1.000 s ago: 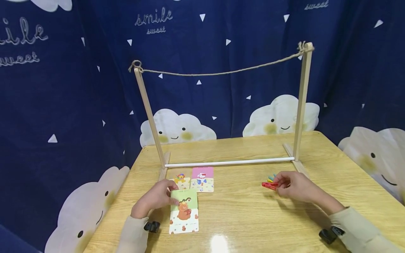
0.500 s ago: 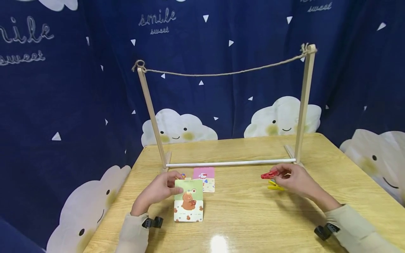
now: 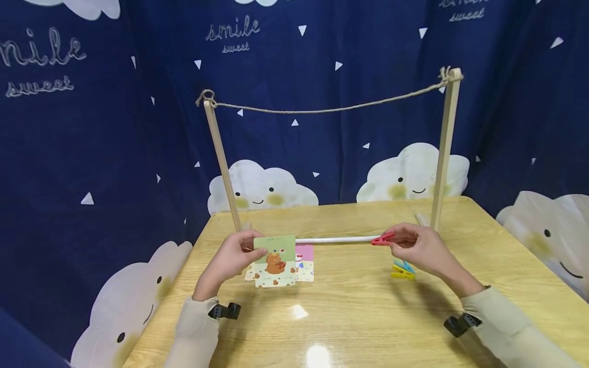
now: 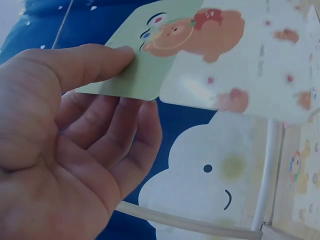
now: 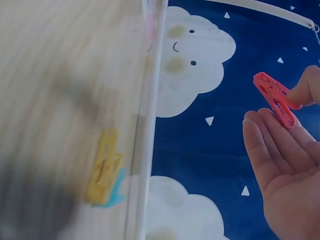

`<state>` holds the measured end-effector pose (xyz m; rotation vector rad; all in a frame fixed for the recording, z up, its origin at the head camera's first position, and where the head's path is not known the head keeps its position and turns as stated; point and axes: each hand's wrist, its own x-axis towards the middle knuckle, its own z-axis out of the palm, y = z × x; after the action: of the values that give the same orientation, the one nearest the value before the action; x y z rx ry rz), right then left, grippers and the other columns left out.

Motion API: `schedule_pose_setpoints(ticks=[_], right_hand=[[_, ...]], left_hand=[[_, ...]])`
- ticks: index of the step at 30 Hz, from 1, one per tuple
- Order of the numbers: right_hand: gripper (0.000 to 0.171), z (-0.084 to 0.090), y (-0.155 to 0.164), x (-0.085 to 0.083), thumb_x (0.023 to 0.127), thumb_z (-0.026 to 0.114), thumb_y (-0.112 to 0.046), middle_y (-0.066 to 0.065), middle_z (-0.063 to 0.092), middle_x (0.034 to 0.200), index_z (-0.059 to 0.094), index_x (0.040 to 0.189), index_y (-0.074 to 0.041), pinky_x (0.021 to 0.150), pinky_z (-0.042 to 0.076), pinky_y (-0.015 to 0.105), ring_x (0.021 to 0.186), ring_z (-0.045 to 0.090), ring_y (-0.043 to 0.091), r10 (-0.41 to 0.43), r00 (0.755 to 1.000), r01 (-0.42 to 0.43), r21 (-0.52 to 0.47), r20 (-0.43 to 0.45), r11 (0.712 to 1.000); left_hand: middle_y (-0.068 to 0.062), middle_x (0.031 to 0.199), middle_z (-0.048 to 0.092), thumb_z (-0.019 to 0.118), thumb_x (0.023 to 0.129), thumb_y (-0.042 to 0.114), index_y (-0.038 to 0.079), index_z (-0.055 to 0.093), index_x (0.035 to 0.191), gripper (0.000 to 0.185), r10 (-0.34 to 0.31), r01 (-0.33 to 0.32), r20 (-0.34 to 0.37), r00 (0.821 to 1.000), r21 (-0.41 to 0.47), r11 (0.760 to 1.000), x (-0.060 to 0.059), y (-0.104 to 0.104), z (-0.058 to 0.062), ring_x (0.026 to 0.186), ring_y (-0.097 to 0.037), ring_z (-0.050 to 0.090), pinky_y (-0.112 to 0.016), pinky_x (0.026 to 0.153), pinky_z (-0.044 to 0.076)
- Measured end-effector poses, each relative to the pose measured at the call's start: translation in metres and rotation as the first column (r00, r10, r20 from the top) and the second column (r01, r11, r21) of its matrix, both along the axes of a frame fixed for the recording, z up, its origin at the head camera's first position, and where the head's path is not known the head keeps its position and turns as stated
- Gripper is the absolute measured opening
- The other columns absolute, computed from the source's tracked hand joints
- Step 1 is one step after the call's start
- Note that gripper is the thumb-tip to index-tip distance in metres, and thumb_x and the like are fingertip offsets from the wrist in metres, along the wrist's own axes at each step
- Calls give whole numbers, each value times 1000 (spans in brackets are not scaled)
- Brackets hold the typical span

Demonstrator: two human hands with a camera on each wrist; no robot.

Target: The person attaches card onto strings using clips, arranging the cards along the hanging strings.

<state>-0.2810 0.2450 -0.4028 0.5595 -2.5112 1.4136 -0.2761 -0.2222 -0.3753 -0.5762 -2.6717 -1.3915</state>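
My left hand [image 3: 235,258] pinches a green-and-white card with a bear picture [image 3: 275,263] by its left edge, thumb in front and fingers behind. The card is raised over the table and partly covers a pink card [image 3: 304,263] and a second card lying behind it. In the left wrist view the bear card [image 4: 220,45] bends slightly at the thumb. My right hand [image 3: 421,245] grips a red clothespin [image 3: 383,239] between thumb and fingers, also raised. On the table below it lie a yellow clothespin [image 3: 403,272] and a blue clothespin [image 3: 405,265], close together.
Behind both hands stands a wooden frame, its left post [image 3: 222,163] and right post [image 3: 446,153] joined by a sagging rope [image 3: 322,111] on top and a white rod [image 3: 336,239] low down. A dark blue curtain [image 3: 322,148] with clouds hangs beyond the table [image 3: 359,312].
Both hands have risen and moved toward the frame. The bear card has lifted off the tabletop with the left hand, and the red clothespin has left the yellow and blue ones.
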Motion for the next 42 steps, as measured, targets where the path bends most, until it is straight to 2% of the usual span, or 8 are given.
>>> schedule_pose_setpoints(ticks=[9,14,17,21,24,28,33,42], right_hand=[[27,29,-21,-7,90,77,-12,2,79,103,74,116,-15,76,58,21,91,76,19,-10,998,11,25,-63,1000],[26,47,-33,-15,90,76,-11,2,79,101,74,115,-15,72,58,23,87,75,14,5,993,-4,10,-117,1000],[25,57,-40,-19,91,75,-11,2,79,100,74,116,-15,72,58,23,86,75,14,9,990,-9,2,-138,1000],[25,68,-49,-21,92,75,-13,3,79,102,74,117,-13,74,58,21,86,75,15,6,988,-7,-6,-155,1000],[27,76,-55,-23,93,75,-15,4,78,103,73,119,-13,76,58,21,87,75,14,-1,986,1,-1,-169,1000],[28,86,-62,-25,95,75,-20,2,78,105,73,122,-17,75,57,21,88,74,15,-14,982,17,11,-189,1000],[27,95,-70,-30,96,75,-23,2,78,105,73,122,-16,72,57,20,88,74,19,-1,971,6,20,-237,1000],[32,112,-86,-36,97,73,-30,2,79,104,72,127,-18,70,56,26,88,74,17,-9,968,18,31,-250,999]], left_hand=[[-4,74,52,78,94,18,18,73,120,27,55,-51,-64,996,62,997,-12,10,13,69,-22,56,-33,59,45],[0,66,43,77,95,18,14,73,119,24,75,-63,-97,992,120,991,-21,19,17,63,-18,51,-30,58,46],[1,65,44,76,95,17,14,74,113,18,64,-46,-120,991,142,989,-25,23,20,62,-17,49,-29,56,44],[2,68,54,76,96,21,13,73,100,9,68,-45,-145,987,151,987,-28,27,25,67,-19,52,-31,59,41],[1,78,68,77,95,25,14,74,100,12,87,-61,-149,985,167,984,-29,31,28,78,-19,60,-34,70,47],[-2,92,76,78,95,28,14,76,101,15,97,-67,-157,983,187,980,-34,36,29,90,-22,66,-39,83,51],[-3,85,73,78,95,27,11,71,88,19,96,-55,-187,978,213,975,-41,40,29,84,-23,63,-39,76,50],[1,79,70,81,92,25,10,75,90,17,108,-42,-215,971,291,956,-53,42,42,76,-14,59,-30,70,47]])
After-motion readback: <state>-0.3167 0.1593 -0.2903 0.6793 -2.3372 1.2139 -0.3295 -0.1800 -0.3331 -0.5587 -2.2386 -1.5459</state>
